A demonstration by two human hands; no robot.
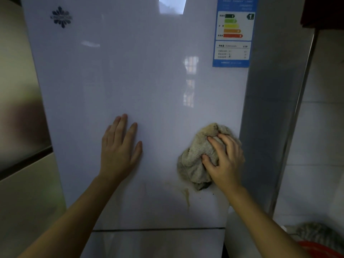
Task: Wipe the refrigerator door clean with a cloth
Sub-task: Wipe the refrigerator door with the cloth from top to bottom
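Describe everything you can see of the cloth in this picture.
The cloth is a beige-grey, fuzzy, towel-like rag, bunched into a rumpled wad, not spread flat. The right hand presses it against the glossy white refrigerator door, low on the door's right side, fingers dug into its folds. Its lower edge looks darker. A brownish streak lies just below it. The left hand is apart from it.

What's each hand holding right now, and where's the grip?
Right hand holds the bunched cloth, grip on its right side, fingers dug into the folds, pressing it to the refrigerator door. Left hand holds nothing: open palm flat on the door.
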